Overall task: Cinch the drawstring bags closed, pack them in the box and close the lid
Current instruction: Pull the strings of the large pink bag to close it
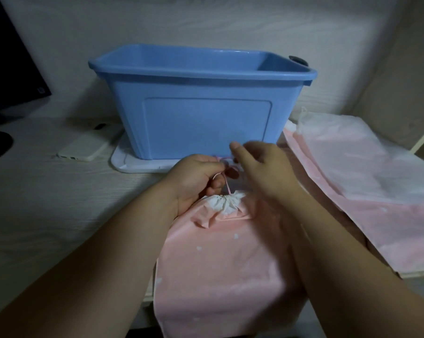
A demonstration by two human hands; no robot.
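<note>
A pink drawstring bag [220,259] lies in front of me, hanging over the desk's front edge, its white neck [226,201] gathered tight. My left hand [196,176] grips the pink drawstring [226,185] just above the neck. My right hand [257,167] hovers beside it with curled fingers at the cord's upper end; whether it pinches the cord I cannot tell. The open blue box [201,103] stands behind the hands on a white lid [123,159]. More pink and white bags [367,167] lie flat to the right.
A white phone [89,145] lies left of the box. A dark monitor [11,57] and its base stand at the far left. A small black object [298,60] sits on the box's back right rim. A wall runs close behind.
</note>
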